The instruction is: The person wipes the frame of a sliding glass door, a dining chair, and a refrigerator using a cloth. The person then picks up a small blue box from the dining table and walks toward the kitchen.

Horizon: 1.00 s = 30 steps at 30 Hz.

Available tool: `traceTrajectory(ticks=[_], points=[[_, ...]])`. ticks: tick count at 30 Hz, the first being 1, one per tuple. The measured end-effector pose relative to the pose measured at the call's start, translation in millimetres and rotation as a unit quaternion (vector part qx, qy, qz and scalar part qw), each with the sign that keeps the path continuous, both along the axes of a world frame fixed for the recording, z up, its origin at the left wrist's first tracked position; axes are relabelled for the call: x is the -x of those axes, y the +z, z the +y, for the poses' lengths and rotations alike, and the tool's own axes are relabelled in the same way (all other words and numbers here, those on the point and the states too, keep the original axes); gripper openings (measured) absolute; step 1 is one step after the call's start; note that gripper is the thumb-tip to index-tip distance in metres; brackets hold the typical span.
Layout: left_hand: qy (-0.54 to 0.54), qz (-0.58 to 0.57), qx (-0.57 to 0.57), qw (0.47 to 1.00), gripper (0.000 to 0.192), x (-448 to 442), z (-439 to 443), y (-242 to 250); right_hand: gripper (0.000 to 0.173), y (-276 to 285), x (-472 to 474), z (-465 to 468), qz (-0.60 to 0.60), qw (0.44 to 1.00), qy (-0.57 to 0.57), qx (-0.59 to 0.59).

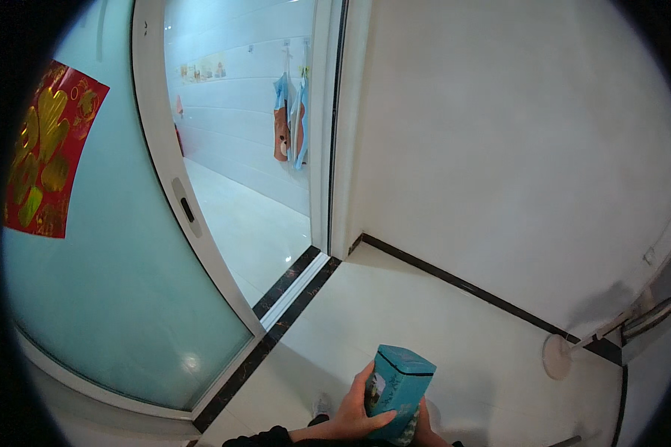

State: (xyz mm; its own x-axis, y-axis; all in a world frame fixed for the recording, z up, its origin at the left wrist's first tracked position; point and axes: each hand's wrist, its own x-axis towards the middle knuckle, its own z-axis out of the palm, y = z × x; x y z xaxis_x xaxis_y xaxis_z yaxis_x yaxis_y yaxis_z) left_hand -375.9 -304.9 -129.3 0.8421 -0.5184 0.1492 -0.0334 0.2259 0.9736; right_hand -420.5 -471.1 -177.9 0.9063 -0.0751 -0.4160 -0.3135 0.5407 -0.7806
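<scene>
A blue rectangular box (405,385) with a lid and printed writing and pictures on its side is held low in front of me, above the tiled floor. My left hand (358,410) grips its left side, with the thumb across the front face and the fingers up near the lid. On the far side of the box, my right hand (425,427) is against the right face; most of it is hidden behind the box. The box tilts slightly, its lid on.
To the left stands a frosted glass sliding door (145,290) with a recessed handle and a red-and-gold decoration (56,151). Its opening shows a tiled room with hanging aprons (282,120). A floor track (296,299) crosses the threshold. At right, a round-based stand (556,357) is near the wall (509,139).
</scene>
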Motion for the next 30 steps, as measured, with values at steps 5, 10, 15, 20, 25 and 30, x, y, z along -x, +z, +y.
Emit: traceTrajectory(ticks=[5,10,15,20,25,30], points=[[-0.03,0.011,0.028,0.999,0.1,-54,35,14,0.064,31,-61,33,0.064,0.998,0.008,0.004],[-0.043,0.036,0.081,0.995,0.102,-90,53,17,0.065,45,-113,55,0.087,0.996,-0.009,-0.021],[-0.078,-0.02,0.037,0.996,0.1,-123,57,-26,0.067,65,-133,57,0.124,0.992,0.014,0.023],[-0.161,0.27,0.119,0.942,0.097,-145,62,-14,0.07,45,-153,35,0.104,0.99,0.087,0.042],[-0.139,0.192,0.092,0.967,0.087,-181,53,-20,0.067,51,-187,26,0.093,0.991,0.076,-0.053],[-0.101,0.083,0.07,0.989,0.072,-238,23,-34,0.064,47,-230,-3,0.029,0.985,0.093,-0.145]])
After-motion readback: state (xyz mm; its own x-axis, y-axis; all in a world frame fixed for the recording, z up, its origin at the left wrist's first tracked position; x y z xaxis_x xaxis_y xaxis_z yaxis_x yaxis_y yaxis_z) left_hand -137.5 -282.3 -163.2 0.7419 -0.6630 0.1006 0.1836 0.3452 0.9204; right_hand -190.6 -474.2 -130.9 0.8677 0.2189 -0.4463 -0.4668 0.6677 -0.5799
